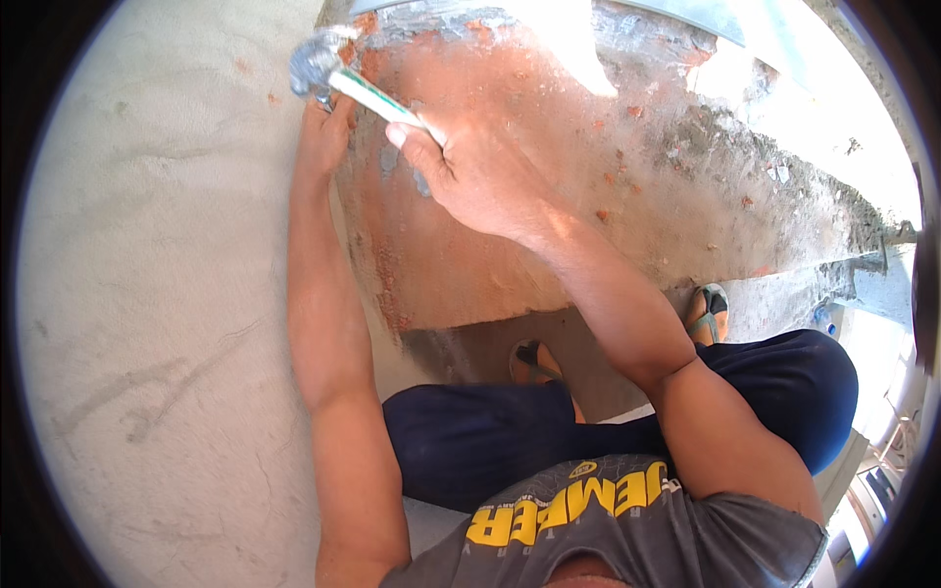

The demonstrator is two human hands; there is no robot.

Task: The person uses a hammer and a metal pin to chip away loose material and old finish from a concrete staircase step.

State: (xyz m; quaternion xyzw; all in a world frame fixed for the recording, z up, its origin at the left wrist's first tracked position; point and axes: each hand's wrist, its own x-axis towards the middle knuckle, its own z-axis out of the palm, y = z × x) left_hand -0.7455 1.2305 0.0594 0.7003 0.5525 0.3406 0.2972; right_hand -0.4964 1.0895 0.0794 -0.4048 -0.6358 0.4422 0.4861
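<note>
My right hand point(469, 174) is closed around the white and green handle of a hammer point(377, 96). The hammer's grey metal head is blurred and sits right above my left hand point(329, 137). That hand is closed at the corner where the plastered wall meets the ledge. A small bit of dark metal shows at its fingers, but the hammer head hides most of what it grips. Beneath both hands lies a dusty brown masonry ledge point(510, 265), its far left edge chipped down to red brick.
A pale plastered wall point(167, 245) rises along the left. Brick crumbs point(602, 214) and grit are scattered over the ledge. Bright light falls on its far side, by a grey strip point(686, 15). My sandalled feet point(534, 363) are below the ledge's near edge.
</note>
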